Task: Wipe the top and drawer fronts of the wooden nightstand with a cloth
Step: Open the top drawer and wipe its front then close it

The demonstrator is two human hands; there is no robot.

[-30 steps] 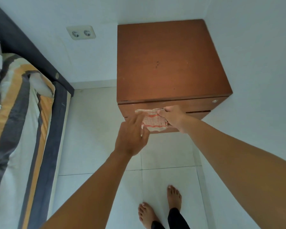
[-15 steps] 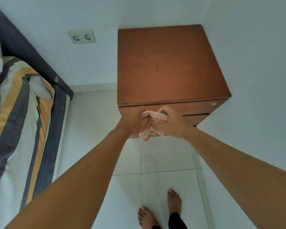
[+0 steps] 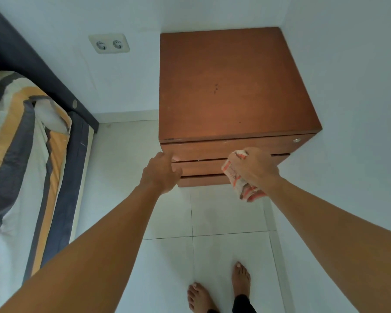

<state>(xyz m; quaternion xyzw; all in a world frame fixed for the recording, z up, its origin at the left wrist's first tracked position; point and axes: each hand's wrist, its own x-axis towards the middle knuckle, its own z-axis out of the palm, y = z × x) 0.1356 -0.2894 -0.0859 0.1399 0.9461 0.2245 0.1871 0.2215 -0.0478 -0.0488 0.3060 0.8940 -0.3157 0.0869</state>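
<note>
Wooden nightstand [image 3: 233,86]: bunched cloth [image 3: 237,179], clenched in the right hand [image 3: 255,168] grip, against its drawer fronts [image 3: 201,152]. Left hand [image 3: 160,175], grip loose and apparently empty, touches its front-left corner. Fronts seemingly underway. The top shows specks and is possibly unwiped.

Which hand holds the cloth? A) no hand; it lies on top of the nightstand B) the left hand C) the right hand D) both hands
C: the right hand grips the bunched cloth before the drawers; the left hand only touches the front corner of the nightstand.
</note>
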